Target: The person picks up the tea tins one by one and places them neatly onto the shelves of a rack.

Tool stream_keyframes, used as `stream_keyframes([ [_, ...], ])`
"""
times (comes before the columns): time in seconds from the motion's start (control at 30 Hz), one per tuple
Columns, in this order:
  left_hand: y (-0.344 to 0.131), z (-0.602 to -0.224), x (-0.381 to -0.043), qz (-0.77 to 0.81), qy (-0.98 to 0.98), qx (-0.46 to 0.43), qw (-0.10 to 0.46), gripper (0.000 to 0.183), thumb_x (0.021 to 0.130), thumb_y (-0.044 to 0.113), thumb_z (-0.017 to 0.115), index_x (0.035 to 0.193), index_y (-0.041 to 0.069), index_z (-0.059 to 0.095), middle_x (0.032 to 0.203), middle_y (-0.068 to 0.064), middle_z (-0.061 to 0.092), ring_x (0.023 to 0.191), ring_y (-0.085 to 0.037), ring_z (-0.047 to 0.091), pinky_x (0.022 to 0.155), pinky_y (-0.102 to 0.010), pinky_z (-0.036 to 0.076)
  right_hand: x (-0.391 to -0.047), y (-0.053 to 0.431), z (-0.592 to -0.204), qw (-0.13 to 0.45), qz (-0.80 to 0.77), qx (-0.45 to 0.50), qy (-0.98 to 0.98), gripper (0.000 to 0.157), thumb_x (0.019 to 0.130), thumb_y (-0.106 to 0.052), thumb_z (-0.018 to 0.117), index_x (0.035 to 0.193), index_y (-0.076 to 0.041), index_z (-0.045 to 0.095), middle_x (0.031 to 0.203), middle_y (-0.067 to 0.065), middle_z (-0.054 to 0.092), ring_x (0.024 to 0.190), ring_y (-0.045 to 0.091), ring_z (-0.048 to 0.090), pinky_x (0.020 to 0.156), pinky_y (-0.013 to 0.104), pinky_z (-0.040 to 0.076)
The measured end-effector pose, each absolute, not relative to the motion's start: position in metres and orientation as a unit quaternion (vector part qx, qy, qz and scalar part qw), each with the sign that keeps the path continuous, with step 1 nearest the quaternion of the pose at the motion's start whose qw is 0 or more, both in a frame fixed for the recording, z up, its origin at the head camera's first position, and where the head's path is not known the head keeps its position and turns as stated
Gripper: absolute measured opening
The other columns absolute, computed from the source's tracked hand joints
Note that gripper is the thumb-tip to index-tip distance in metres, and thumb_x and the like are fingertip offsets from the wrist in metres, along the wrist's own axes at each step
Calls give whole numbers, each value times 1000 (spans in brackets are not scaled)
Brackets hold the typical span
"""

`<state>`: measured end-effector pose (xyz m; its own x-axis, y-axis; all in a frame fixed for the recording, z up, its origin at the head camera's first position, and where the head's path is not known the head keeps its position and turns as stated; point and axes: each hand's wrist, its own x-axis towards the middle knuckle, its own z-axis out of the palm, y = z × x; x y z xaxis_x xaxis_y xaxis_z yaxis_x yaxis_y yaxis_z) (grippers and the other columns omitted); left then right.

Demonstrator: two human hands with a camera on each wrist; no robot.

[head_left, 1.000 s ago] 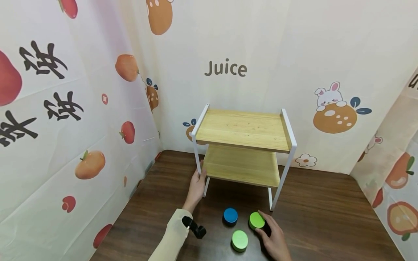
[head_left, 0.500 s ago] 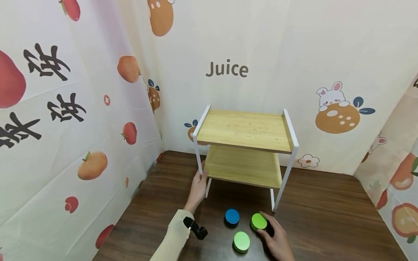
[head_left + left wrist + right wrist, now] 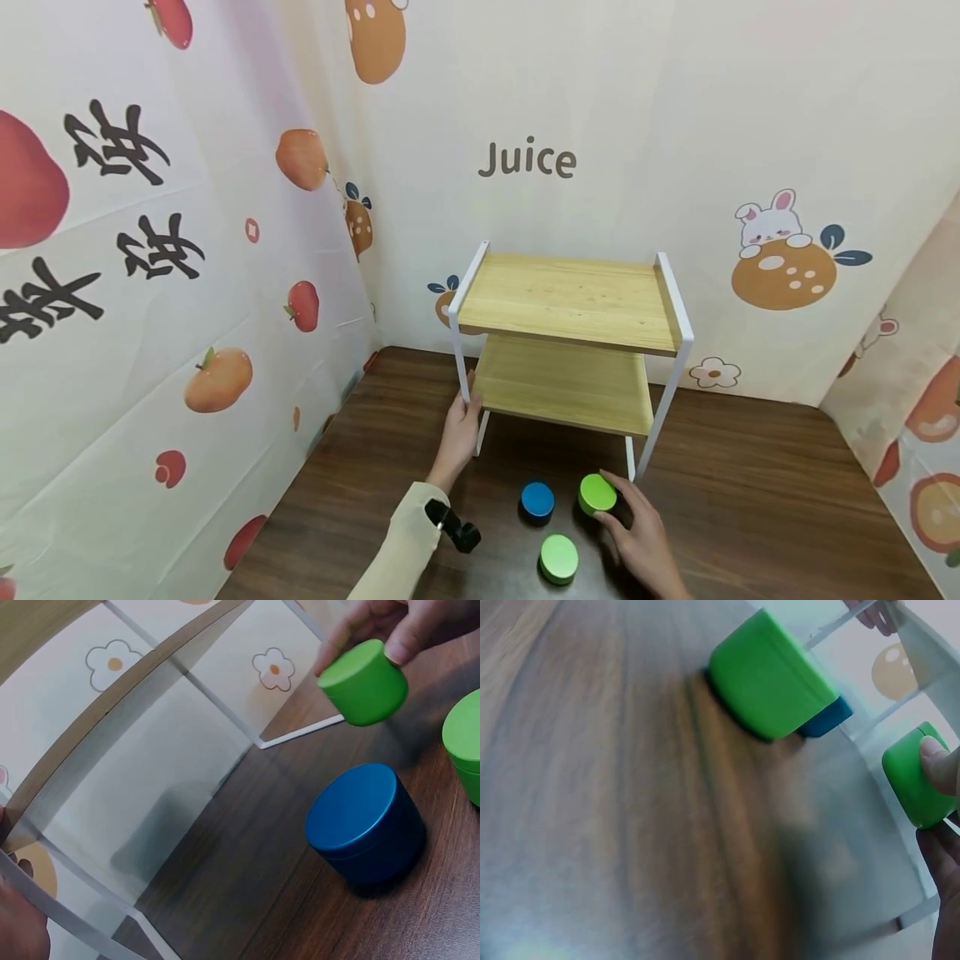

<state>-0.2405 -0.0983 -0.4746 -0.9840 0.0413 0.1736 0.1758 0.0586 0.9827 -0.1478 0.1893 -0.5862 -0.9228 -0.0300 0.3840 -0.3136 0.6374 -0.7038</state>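
Note:
My left hand [image 3: 457, 435] grips the left side of a two-tier shelf [image 3: 570, 296], at the white front post by the lower board. Between thumb and fingers, my right hand [image 3: 643, 537] pinches a bright green round tin [image 3: 597, 493] by its side. In the left wrist view that green tin [image 3: 367, 684] hangs slightly tilted above the tabletop. A blue round tin [image 3: 537, 502] stands on the table left of it, in front of the shelf. Closer to me is a second, lighter green tin [image 3: 558, 558], also standing on the table.
The dark wood table [image 3: 765, 500] runs back to a printed cloth wall [image 3: 615, 117]. Another printed cloth [image 3: 187, 300] borders the left side. The shelf's right white post [image 3: 663, 412] comes down just behind the right hand. A black wrist strap mount [image 3: 452, 525] sits on the left sleeve.
My right hand has raised the bright green tin off the table and shifted it slightly toward the shelf. The left hand keeps its hold, and the whole head view has drifted a little.

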Motion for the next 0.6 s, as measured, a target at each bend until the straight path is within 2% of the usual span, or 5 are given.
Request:
stream_keyframes([
  [0.13,-98,-476,-241,-682,-725,-73,52,51,106,12,35,153,1,19,160,-13,19,146,-31,19,116,-48,21,-151,185,-575,174,429,118,-878,64,79,-11,80,136,-25,54,132,-4,59,121,17,54,96,4,31],
  [0.4,-99,-475,-242,-681,-725,-80,60,51,106,10,35,153,-2,19,159,-17,19,146,-34,18,115,-51,21,-160,175,-554,183,423,156,-874,65,80,-13,79,138,-26,53,128,-7,59,119,17,56,95,11,37],
  [0.47,-100,-474,-241,-684,-723,-78,59,51,106,11,36,153,-1,18,160,-16,19,146,-33,18,116,-50,20,-163,173,-549,187,420,169,-872,65,80,-12,80,138,-23,53,127,-4,60,118,19,56,95,16,41],
  [0.6,-99,-473,-238,-683,-724,-78,52,52,106,12,36,153,0,18,160,-14,19,146,-32,18,116,-48,19,-165,169,-539,184,421,180,-870,65,79,-12,80,138,-22,53,127,-2,60,118,22,57,93,37,48],
])
